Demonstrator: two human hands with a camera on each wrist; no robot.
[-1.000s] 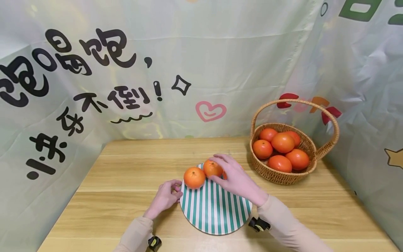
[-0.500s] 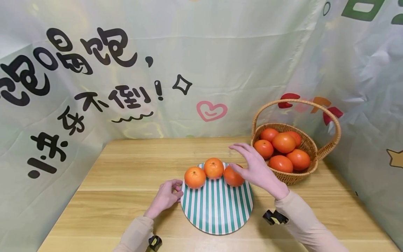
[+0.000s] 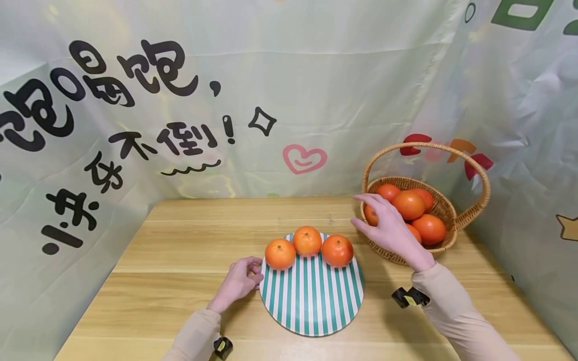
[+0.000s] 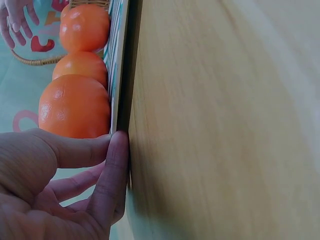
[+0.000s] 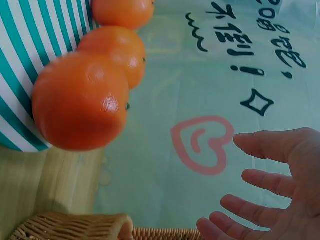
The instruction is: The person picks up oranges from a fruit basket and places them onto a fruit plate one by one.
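A round plate (image 3: pixel 311 301) with green and white stripes lies on the table. Three oranges sit in an arc along its far edge: a left one (image 3: pixel 280 253), a middle one (image 3: pixel 307 240) and a redder right one (image 3: pixel 337 250). My left hand (image 3: pixel 239 281) pinches the plate's left rim between thumb and fingers, as the left wrist view shows at the plate edge (image 4: pixel 120 75). Holding nothing, my right hand (image 3: pixel 390 225) hovers at the left side of the wicker basket (image 3: pixel 393 255), fingers spread. It hides part of the several orange fruits (image 3: pixel 408 204) inside.
The basket's tall arched handle (image 3: pixel 424 145) rises over the fruit. A wooden table (image 3: pixel 180 235) lies underneath, with a printed cloth backdrop (image 3: pixel 343 100) along its back and sides.
My right hand has left the right orange on the plate and moved right to the basket. The left hand has stayed at the plate's rim.
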